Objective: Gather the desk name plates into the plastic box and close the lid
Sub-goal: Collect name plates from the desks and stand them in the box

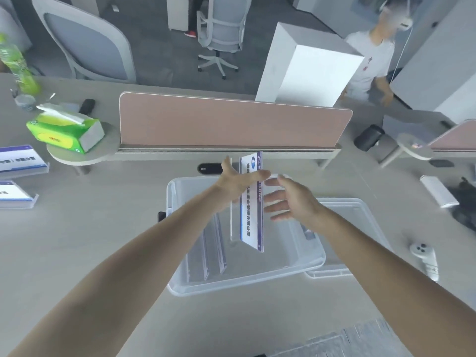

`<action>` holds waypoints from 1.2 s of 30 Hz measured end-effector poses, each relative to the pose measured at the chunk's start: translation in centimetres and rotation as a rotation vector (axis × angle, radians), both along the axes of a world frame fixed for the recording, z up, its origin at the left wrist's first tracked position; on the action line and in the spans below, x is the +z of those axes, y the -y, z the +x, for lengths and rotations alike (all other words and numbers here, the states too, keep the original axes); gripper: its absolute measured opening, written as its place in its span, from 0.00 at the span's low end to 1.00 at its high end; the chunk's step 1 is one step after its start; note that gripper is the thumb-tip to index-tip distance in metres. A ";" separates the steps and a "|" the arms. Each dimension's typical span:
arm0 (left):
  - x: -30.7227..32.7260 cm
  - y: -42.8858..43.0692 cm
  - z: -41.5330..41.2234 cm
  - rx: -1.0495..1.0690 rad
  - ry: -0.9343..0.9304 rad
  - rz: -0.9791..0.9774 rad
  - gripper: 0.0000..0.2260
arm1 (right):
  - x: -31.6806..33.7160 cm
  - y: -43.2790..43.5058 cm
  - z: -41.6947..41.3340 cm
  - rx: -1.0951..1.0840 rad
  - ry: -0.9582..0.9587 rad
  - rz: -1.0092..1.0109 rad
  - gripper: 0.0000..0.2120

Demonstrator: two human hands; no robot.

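Observation:
A clear plastic box point(231, 284) stands open on the desk in front of me. Inside it, two clear name plates point(213, 248) lie against the left side. Over the box, my left hand point(237, 181) holds a blue-and-white desk name plate point(251, 222) by its upper part, and the plate hangs on end with its lower end inside the box. My right hand point(291, 199) hovers just right of the plate, fingers spread and holding nothing. The clear lid point(360, 210) lies flat behind the box on the right. Two more name plates point(20, 161) point(13, 194) rest at the desk's left edge.
A pink divider panel point(231, 122) runs along the desk behind the box. A green tissue pack point(67, 130) and a green bottle point(15, 63) are at the left. At the right lie a white controller point(425, 256) and dark gear point(463, 199). A person point(371, 55) sits beyond.

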State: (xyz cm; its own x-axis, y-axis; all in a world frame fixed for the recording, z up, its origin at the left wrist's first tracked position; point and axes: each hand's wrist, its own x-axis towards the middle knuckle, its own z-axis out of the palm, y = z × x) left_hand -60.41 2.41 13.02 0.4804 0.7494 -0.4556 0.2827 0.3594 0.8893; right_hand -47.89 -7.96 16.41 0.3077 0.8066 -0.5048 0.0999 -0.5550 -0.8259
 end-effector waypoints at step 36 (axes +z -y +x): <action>-12.8 10.9 9.7 0.047 -0.937 -0.006 0.21 | -15.3 -13.1 5.3 0.666 0.216 -0.335 0.09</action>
